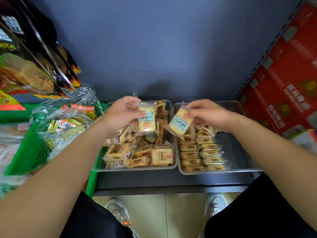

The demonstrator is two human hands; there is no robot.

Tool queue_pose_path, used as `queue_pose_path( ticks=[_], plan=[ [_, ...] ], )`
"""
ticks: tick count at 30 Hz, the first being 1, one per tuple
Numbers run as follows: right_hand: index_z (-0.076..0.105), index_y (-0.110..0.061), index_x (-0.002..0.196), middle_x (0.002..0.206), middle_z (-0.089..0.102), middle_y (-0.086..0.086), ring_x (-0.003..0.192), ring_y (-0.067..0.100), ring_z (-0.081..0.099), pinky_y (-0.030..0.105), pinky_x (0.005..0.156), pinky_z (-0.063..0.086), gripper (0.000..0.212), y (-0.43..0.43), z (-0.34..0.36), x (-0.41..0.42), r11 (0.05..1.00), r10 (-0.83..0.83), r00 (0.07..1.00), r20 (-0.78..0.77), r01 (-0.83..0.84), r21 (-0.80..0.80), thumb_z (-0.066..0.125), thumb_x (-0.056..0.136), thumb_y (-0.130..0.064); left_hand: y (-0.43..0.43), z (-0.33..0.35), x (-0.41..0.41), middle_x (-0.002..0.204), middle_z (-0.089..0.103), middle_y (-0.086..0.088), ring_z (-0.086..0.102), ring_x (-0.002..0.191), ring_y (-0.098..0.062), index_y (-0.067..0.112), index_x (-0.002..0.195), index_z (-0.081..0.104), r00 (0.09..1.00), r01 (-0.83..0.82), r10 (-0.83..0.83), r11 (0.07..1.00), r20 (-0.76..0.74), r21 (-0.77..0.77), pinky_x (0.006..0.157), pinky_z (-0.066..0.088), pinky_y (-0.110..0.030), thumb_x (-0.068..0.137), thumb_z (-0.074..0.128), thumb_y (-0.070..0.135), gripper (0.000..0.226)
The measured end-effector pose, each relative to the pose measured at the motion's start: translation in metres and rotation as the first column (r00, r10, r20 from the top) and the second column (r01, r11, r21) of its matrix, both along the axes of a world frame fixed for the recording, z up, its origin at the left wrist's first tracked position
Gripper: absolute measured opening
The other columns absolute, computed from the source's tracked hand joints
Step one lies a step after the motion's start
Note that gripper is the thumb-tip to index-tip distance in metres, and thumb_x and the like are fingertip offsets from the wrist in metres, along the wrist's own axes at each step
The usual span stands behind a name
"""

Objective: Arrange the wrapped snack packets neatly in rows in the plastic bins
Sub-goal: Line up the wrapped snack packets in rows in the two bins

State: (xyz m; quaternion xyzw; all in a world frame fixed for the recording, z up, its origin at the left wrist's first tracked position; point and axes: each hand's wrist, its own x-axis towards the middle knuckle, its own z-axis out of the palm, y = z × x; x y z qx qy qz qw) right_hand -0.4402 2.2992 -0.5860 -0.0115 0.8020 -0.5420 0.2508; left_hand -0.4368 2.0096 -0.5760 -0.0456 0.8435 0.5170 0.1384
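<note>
Pinching upright snack packet (146,120), left grip (120,114) above jumbled bin (137,169); tilted packet (180,124) in right grip (211,114) above rowed bin (240,152).

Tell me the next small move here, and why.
Probably the right hand should set its tilted packet down at the far end of the two neat rows in the right bin, since it hovers just above them. The left hand holds a second packet over the jumbled left bin, ready to follow.
</note>
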Motion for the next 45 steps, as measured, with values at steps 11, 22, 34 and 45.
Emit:
queue_pose_path(
  ticks=[11,22,34,45],
  plan=[
    [0.064,-0.011,0.121,0.119,0.068,0.024,0.112,0.037,0.068,0.053,0.099,0.054,0.044,0.031,0.014,0.048,0.944,-0.068,0.997,0.022,0.072,-0.323,0.079,0.082,0.0,0.055,0.017,0.023,0.112,0.075,-0.01,0.072,0.107,-0.023,0.013,0.119,0.064,0.983,-0.035,-0.052,0.892,0.179,0.45,0.094,0.058,-0.043,0.094,0.063,0.001,0.027],
    [0.061,-0.003,0.115,0.112,0.069,0.019,0.102,0.026,0.074,0.03,0.078,0.061,0.029,0.025,0.016,0.031,0.927,-0.155,0.988,0.023,0.153,-0.341,0.073,0.088,-0.004,0.083,0.008,0.017,0.117,0.073,-0.003,0.071,0.109,-0.017,0.02,0.127,0.058,0.991,0.061,-0.101,0.926,0.09,0.372,0.101,0.054,-0.042,0.065,0.09,0.049,0.075],
    [0.07,-0.015,0.101,0.093,0.073,0.004,0.083,0.02,0.073,0.034,0.08,0.058,0.027,0.097,0.01,0.019,0.943,-0.203,0.958,-0.205,0.247,0.224,0.075,0.09,-0.04,0.13,-0.016,0.009,0.117,0.065,0.007,0.066,0.104,-0.012,0.03,0.125,0.058,0.991,0.128,-0.13,0.99,-0.037,-0.064,0.09,0.056,-0.035,0.069,0.092,0.024,0.066],
    [0.068,-0.014,0.107,0.1,0.072,0.013,0.088,0.024,0.07,0.034,0.074,0.058,0.017,0.18,-0.048,0.054,0.838,-0.321,0.939,0.125,0.22,0.5,0.067,0.097,-0.027,0.275,-0.098,-0.03,0.11,0.061,0.009,0.058,0.1,-0.012,0.027,0.13,0.05,0.929,0.342,-0.363,0.916,-0.071,-0.208,0.084,0.045,-0.025,0.07,0.092,0.026,0.073]
  ],
)
